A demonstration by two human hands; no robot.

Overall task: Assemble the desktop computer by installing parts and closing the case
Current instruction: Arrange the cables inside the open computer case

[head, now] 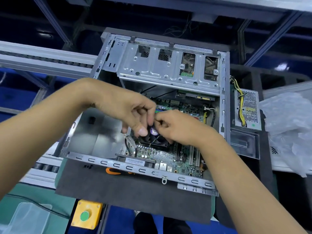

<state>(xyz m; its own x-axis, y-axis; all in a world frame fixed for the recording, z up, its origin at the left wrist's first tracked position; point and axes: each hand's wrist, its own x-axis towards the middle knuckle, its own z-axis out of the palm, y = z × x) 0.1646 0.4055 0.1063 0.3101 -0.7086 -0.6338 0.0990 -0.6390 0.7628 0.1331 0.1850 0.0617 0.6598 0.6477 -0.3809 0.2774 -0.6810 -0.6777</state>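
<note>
Open computer case (223,105), side panel off, lying flat on a dark foam mat (128,198) on the desk. Inside: green motherboard (168,157) along the near right; black CPU cooler fan (154,138) with purple hub label at centre; silver drive cage (162,68) at the far end. Left hand (125,110) and right hand (179,127), fingertips together above the fan, fingers curled and pinching something small; what they hold cannot be made out. Power supply (247,109) with yellow and black wires, outside the case to the right. Clear plastic wrap (288,119), far right. Yellow box with green push button (87,215), near desk edge. Orange tool handle (112,171), partly hidden by the near case wall.
</note>
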